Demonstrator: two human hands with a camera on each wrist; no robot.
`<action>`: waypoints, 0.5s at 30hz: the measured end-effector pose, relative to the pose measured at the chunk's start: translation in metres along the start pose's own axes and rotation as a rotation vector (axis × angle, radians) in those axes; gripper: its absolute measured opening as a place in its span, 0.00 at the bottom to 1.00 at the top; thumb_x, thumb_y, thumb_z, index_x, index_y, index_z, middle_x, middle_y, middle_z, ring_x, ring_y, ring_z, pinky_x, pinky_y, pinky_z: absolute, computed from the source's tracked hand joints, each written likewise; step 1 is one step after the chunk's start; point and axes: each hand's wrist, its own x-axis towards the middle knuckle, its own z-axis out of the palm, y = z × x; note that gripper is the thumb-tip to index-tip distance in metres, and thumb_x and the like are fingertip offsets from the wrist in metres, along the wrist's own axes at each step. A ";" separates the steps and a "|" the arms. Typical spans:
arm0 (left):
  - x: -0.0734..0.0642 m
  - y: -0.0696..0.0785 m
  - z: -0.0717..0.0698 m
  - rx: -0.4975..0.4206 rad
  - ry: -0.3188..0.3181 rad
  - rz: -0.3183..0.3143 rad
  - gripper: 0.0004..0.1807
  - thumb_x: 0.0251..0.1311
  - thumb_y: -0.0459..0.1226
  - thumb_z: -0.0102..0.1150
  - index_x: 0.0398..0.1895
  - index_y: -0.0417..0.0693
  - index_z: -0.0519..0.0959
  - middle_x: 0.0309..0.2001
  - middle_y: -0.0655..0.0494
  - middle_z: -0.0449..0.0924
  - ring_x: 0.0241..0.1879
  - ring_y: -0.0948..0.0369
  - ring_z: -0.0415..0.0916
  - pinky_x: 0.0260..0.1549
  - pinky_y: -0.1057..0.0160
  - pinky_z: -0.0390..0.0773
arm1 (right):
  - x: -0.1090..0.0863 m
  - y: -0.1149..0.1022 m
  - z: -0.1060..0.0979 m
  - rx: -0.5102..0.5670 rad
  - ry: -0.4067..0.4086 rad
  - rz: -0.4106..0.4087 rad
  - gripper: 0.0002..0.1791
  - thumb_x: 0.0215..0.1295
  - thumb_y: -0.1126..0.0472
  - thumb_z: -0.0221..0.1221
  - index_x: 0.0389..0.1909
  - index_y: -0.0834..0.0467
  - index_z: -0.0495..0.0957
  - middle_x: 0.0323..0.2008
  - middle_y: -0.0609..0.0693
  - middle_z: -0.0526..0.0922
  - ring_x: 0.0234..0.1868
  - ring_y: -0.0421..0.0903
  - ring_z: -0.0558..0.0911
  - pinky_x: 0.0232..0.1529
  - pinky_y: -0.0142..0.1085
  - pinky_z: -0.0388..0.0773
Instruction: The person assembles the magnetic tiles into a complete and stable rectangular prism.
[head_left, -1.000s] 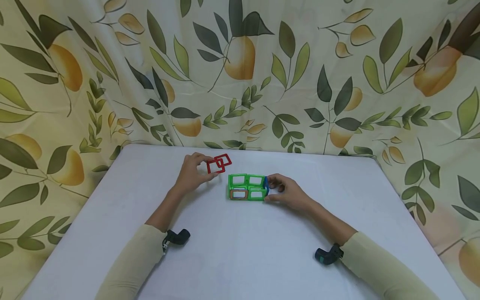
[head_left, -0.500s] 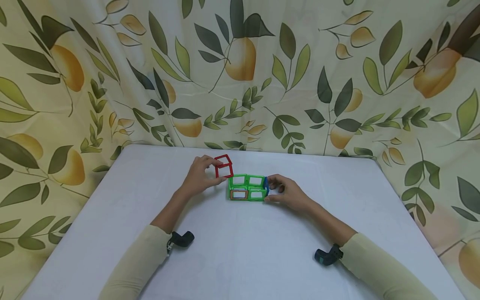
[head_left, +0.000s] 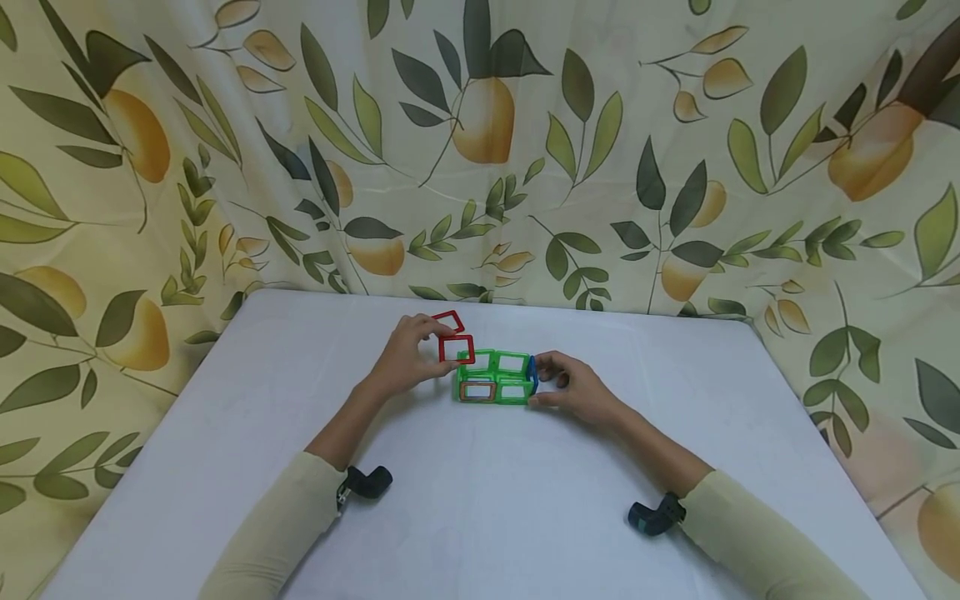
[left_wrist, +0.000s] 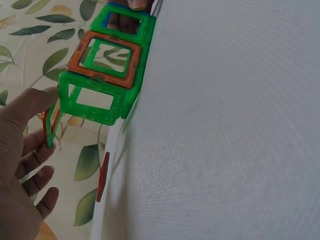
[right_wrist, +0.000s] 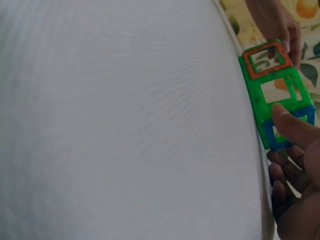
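Observation:
A box-like block of green magnetic tiles stands on the table, with an orange tile on its front and a blue tile at its right end. My left hand pinches a red square magnetic tile between thumb and fingers, tilted at the block's left end. In the left wrist view this tile appears nearly edge-on, close to the green corner. A second red tile lies behind it. My right hand grips the block's right end, its thumb on the green front edge.
The block stands on a white-covered table. Behind it hangs a curtain printed with fruit and leaves. Each forearm carries a black wrist camera.
My left hand has moved right and slightly toward me, bringing one red tile from beside the other to the block's left end. The right hand has stayed on the block.

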 end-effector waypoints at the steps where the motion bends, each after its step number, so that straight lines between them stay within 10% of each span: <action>1: 0.000 0.000 0.000 0.002 0.001 0.002 0.26 0.54 0.41 0.81 0.57 0.47 0.86 0.53 0.52 0.80 0.56 0.43 0.71 0.53 0.45 0.76 | 0.000 0.000 0.000 0.001 -0.001 0.000 0.34 0.58 0.60 0.78 0.64 0.63 0.77 0.49 0.52 0.83 0.52 0.52 0.79 0.52 0.43 0.72; 15: 0.001 0.000 0.000 0.006 -0.001 -0.017 0.24 0.56 0.42 0.79 0.57 0.49 0.86 0.54 0.53 0.81 0.55 0.48 0.71 0.52 0.47 0.73 | 0.001 0.000 0.001 -0.006 0.002 0.007 0.34 0.57 0.61 0.78 0.64 0.64 0.77 0.49 0.52 0.83 0.52 0.52 0.79 0.52 0.43 0.72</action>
